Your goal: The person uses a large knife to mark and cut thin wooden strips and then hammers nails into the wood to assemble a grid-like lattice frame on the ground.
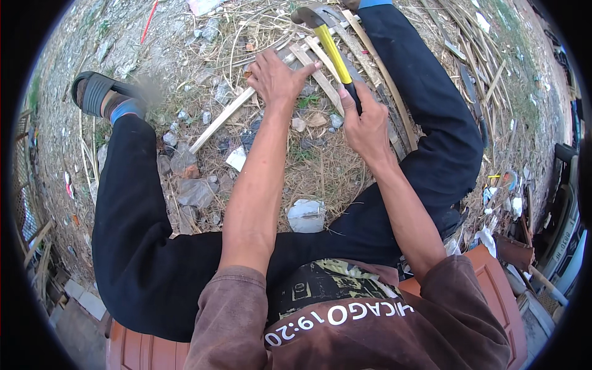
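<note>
My right hand [367, 123] is wrapped round the black grip of a claw hammer [332, 50] with a yellow shaft. The hammer's metal head is raised at the far end, over several thin wooden pieces. My left hand [277, 79] rests on a long pale wooden strip [221, 121], its fingers bent over the wood and its thumb stretched out to the right. That strip slants from the lower left up toward the hammer head. Shorter wooden slats [320, 79] lie across it just right of my left thumb. Any nail there is too small to make out.
Between my spread legs lie stones, dry grass and a pale block [306, 216]. Loose wooden strips [484, 68] and a long dark blade-like tool [473, 102] lie beyond my right leg. Beneath me is a reddish-brown panelled seat [145, 353]. A vehicle [564, 209] stands at the far right.
</note>
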{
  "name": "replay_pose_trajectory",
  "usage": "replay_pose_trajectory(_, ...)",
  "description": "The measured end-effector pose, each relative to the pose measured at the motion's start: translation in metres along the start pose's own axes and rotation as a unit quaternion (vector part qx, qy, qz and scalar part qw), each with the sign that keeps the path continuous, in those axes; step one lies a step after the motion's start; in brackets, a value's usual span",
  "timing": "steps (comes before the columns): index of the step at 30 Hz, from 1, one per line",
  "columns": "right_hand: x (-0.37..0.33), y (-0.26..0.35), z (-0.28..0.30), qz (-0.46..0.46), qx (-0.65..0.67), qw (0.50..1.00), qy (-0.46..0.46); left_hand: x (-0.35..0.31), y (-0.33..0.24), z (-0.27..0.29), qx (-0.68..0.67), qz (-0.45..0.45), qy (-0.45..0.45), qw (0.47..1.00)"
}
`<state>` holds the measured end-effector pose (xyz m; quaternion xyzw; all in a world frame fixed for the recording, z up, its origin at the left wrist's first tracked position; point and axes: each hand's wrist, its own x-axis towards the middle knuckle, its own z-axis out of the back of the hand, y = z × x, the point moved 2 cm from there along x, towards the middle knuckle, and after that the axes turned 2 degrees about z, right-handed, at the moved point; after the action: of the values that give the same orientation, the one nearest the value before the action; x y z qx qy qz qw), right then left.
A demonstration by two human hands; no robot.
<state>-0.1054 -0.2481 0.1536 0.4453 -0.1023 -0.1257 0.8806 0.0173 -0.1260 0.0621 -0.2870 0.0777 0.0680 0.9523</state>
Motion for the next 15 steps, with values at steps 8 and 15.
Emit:
replay_pose_trajectory(8,0.001,-0.018,-0.009,-0.046,-0.035,0.998,0.019,0.001,0.001,0.001,-0.007,0.007,0.017,1.0)
replay_pose_trajectory(15,0.001,-0.041,-0.018,-0.022,-0.086,0.996,0.027,0.002,0.005,-0.004,0.016,-0.02,-0.018,1.0)
